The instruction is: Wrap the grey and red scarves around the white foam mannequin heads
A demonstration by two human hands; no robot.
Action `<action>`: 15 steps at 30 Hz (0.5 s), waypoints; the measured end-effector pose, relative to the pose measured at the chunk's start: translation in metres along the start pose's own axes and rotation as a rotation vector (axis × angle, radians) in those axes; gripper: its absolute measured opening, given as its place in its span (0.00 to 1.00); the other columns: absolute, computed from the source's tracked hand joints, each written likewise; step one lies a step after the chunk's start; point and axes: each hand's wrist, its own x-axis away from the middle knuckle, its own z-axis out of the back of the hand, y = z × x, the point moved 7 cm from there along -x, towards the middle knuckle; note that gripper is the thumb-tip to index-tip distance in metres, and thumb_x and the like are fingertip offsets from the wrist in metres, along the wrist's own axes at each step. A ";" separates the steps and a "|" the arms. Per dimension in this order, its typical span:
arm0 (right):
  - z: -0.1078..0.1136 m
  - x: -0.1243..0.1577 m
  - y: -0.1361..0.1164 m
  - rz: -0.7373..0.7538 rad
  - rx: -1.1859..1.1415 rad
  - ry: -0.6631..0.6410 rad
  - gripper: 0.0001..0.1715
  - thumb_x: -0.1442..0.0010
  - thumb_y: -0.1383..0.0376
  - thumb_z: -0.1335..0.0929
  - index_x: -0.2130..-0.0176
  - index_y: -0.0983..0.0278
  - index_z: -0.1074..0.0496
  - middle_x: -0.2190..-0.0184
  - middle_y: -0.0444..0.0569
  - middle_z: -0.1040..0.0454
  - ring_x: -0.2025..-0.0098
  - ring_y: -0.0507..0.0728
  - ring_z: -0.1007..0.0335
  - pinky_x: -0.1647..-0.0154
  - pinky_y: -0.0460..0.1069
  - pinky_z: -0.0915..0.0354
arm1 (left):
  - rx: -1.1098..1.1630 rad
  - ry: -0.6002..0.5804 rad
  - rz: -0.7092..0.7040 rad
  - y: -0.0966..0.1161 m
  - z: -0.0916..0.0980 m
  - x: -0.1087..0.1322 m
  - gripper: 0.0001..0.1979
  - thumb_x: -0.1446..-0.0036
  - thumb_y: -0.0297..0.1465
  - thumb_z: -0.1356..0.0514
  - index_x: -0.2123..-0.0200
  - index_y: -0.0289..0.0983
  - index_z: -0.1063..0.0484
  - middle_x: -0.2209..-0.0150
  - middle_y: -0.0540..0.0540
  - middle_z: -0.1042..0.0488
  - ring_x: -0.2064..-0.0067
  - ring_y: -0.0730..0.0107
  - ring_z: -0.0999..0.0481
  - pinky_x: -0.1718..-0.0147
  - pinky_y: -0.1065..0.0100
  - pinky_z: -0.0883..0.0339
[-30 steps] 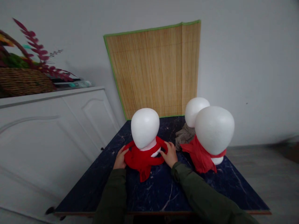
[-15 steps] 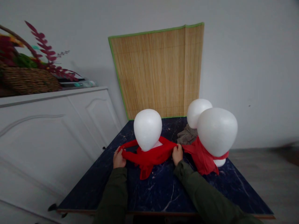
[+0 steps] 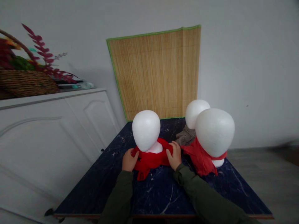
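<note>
A white foam head (image 3: 146, 130) stands on the dark marbled table (image 3: 158, 193) with a red scarf (image 3: 151, 158) bunched round its neck. My left hand (image 3: 130, 159) grips the scarf at the head's left side, fingers curled into the cloth. At the right side, my right hand (image 3: 174, 154) is closed on the same scarf. A loose red end hangs down onto the table between my hands.
Two more foam heads stand to the right: a near one (image 3: 215, 132) wearing a lighter red scarf (image 3: 201, 157), a far one (image 3: 195, 112) with a grey-brown scarf (image 3: 185, 136). A bamboo mat (image 3: 156, 70) leans on the wall. A white cabinet (image 3: 53, 133) with a wicker basket (image 3: 25, 82) stands left.
Half a second ago my hands held the scarf's ends stretched out wide to both sides. Now both hands have come in close to the neck and the scarf is bunched again.
</note>
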 end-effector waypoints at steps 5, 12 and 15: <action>-0.058 0.041 -0.029 0.309 0.362 -0.594 0.32 0.61 0.61 0.28 0.54 0.64 0.33 0.57 0.54 0.32 0.52 0.62 0.40 0.43 0.61 0.57 | -0.128 -0.110 -0.030 0.003 -0.020 0.007 0.11 0.58 0.35 0.40 0.71 0.36 0.28 0.69 0.44 0.26 0.63 0.60 0.28 0.58 0.62 0.37; -0.026 0.014 0.017 -0.043 0.241 -0.285 0.15 0.48 0.69 0.43 0.60 0.66 0.35 0.63 0.54 0.31 0.59 0.57 0.36 0.54 0.52 0.42 | -0.154 0.041 0.050 -0.020 0.007 -0.012 0.07 0.52 0.29 0.47 0.71 0.36 0.30 0.70 0.45 0.26 0.66 0.64 0.27 0.63 0.65 0.35; -0.007 0.002 0.033 -0.143 0.139 -0.127 0.21 0.44 0.68 0.50 0.56 0.68 0.39 0.60 0.55 0.32 0.59 0.56 0.36 0.57 0.52 0.41 | -0.161 0.159 0.118 -0.036 0.019 -0.018 0.07 0.49 0.28 0.47 0.67 0.33 0.31 0.69 0.45 0.27 0.67 0.67 0.27 0.65 0.65 0.34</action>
